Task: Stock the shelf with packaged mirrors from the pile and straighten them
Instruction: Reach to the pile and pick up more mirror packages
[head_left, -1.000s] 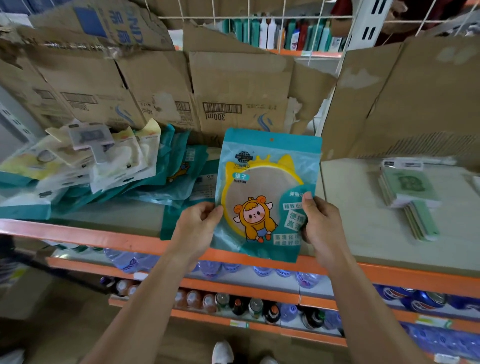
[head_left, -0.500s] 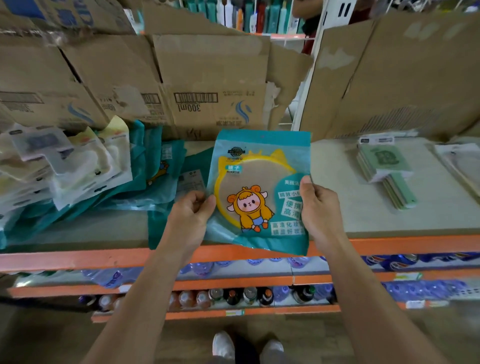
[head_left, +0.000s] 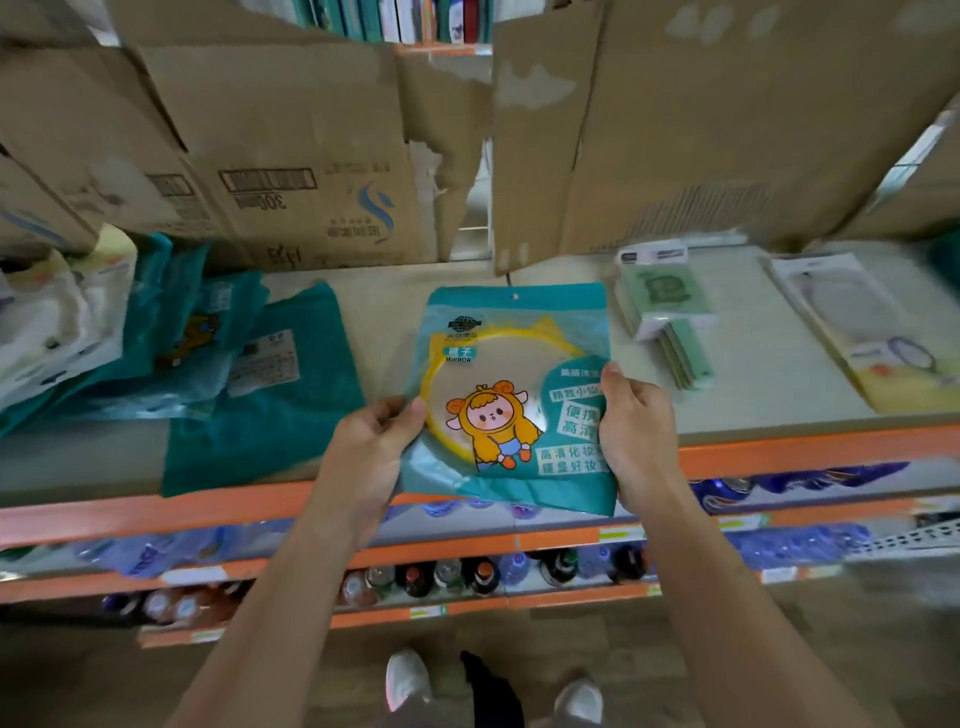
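A teal packaged mirror (head_left: 498, 364) with a yellow round frame and a cartoon lamb sticker is held face up over the front edge of the shelf (head_left: 395, 312). My left hand (head_left: 374, 441) pinches its left edge, thumb on top. My right hand (head_left: 631, 431) grips its right edge. To the left lies the pile of teal and white mirror packets (head_left: 156, 343), with one teal packet (head_left: 270, 395) lying face down at its near side.
Torn cardboard boxes (head_left: 291, 156) stand along the shelf's back. A stack of green packaged mirrors (head_left: 670, 317) and a white and yellow packet (head_left: 872, 338) lie to the right. The orange shelf rail (head_left: 805, 447) runs below, with bottles (head_left: 467, 577) on lower shelves.
The packet has been lowered from nearly upright to flatter over the shelf and moved rightwards from the pile. Both hands keep their hold. The view has tilted down and right.
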